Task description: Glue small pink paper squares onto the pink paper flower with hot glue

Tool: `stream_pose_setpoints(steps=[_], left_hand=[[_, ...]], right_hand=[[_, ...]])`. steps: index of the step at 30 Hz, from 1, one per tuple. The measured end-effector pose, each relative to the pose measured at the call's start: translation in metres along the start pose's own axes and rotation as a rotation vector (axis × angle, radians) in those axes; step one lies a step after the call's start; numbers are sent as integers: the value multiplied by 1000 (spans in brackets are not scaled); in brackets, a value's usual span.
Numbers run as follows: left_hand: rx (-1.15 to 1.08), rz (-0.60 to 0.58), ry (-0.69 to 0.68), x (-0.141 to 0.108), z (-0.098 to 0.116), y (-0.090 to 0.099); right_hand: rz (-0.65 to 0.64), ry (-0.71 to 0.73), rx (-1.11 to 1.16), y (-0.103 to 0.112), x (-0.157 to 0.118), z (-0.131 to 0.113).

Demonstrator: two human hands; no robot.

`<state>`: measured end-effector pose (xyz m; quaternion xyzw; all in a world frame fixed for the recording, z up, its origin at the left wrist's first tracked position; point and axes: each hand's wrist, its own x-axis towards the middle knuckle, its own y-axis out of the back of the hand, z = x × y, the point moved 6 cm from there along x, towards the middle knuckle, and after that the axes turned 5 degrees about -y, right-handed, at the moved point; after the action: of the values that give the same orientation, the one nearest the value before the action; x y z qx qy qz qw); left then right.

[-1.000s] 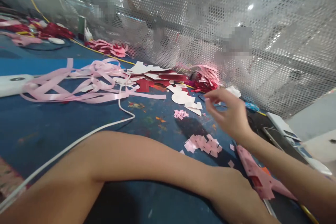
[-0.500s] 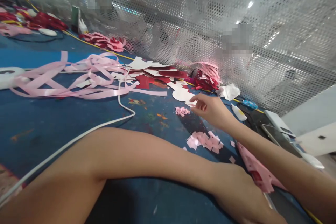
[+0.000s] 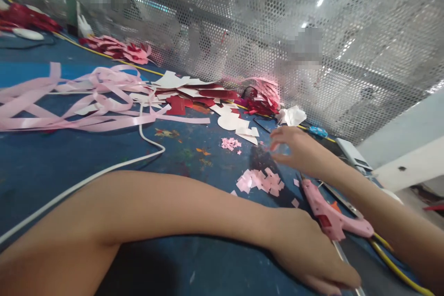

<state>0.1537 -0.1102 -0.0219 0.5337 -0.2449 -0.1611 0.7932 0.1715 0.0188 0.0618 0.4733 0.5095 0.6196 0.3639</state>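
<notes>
My right hand (image 3: 296, 150) hovers over the blue table with its slightly blurred fingers apart. I see nothing held in it. Left of it lie a small heap of pink stars (image 3: 230, 144) and white paper cutouts (image 3: 231, 120). My left hand (image 3: 314, 252) rests low on the right, back upward, its fingers bent together and mostly hidden. What they hold, if anything, does not show. Just beyond that hand lies a pink glue gun (image 3: 328, 210), and a clear stick (image 3: 343, 256) runs beside the fingers. Pink paper squares (image 3: 262, 181) are spread between my hands.
Pink ribbon (image 3: 100, 88) sprawls over the left side. A white cable (image 3: 104, 173) curves across the table. Red and white paper sheets (image 3: 194, 88) are stacked by the perforated metal screen (image 3: 201, 37). Crumpled white paper (image 3: 292, 115) and a yellow cable (image 3: 398, 266) lie on the right.
The view has turned to the right, so the table things appear further left. My right hand has drawn back from the white cutouts, its fingers spreading. More of the glue gun shows.
</notes>
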Motion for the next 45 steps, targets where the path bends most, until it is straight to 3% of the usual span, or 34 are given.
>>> stream_pose_setpoints(steps=[5,8,15,18,22,24,29,32,38,41,45], left_hand=[[79,34,49,-3,4,6],[119,53,52,-5,5,8],[130,90,50,-7,5,12],[41,67,63,-8,3,15],[-21,21,134,-10,-2,19],[-3,13,139,-11,-1,19],[79,31,140,-11,1,19],[84,23,131,-11,2,19],[28,-2,160,-12,1,22],[-158,105,230,-15,-6,28],[-527,397,378,-23,-26,38]], right_hand=[[-54,-53,-245,-13,-54,13],[-54,-49,-332,-23,-69,12],[24,5,-391,-24,-66,2],[86,12,-347,-9,-68,1],[265,28,-172,18,-81,8],[305,19,-130,21,-88,13],[149,-53,-255,-9,-84,19],[119,-47,-288,-24,-76,14],[148,6,-266,-17,-66,4],[259,43,-180,4,-74,1],[667,73,110,36,-114,2]])
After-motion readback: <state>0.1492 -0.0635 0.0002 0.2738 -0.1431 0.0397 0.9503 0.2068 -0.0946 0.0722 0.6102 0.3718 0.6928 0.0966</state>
